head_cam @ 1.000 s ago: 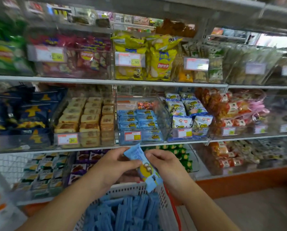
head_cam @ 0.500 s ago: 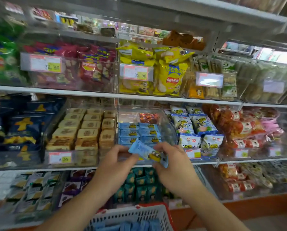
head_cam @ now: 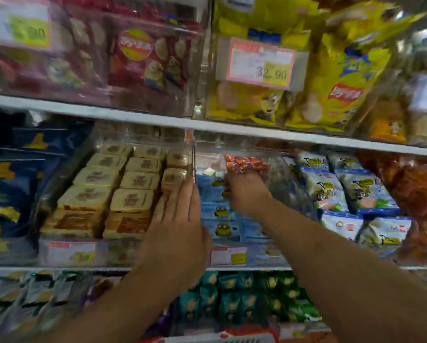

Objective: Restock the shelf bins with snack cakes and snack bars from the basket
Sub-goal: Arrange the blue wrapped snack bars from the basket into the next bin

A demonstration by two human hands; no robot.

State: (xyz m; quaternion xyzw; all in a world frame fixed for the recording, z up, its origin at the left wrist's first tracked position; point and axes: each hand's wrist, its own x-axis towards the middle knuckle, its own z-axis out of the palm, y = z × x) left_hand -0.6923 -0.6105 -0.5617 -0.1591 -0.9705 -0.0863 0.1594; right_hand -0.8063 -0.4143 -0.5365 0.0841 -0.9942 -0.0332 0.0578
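Note:
On the middle shelf, a clear bin point(head_cam: 264, 253) holds rows of blue snack packs point(head_cam: 221, 229) printed with a yellow cartoon figure. My right hand point(head_cam: 247, 191) reaches deep into this bin with its fingers curled down over a blue pack at the back row; the pack is mostly hidden under the hand. My left hand point(head_cam: 180, 219) lies flat with straight fingers against the clear divider between this bin and the tan snack cakes point(head_cam: 130, 201) to its left. The basket's white and red rim point(head_cam: 222, 339) shows at the bottom edge.
Orange-red wrapped snacks point(head_cam: 247, 163) sit at the back of the blue bin. White and blue bags point(head_cam: 331, 191) fill the bin to the right, dark blue bags point(head_cam: 7, 184) the far left. Chip bags point(head_cam: 336, 70) stand on the shelf above, green packs point(head_cam: 244, 300) below.
Both hands rose from above the basket to the middle shelf. My right hand carried the blue pack into the bin; my left hand let go of it and now presses the divider.

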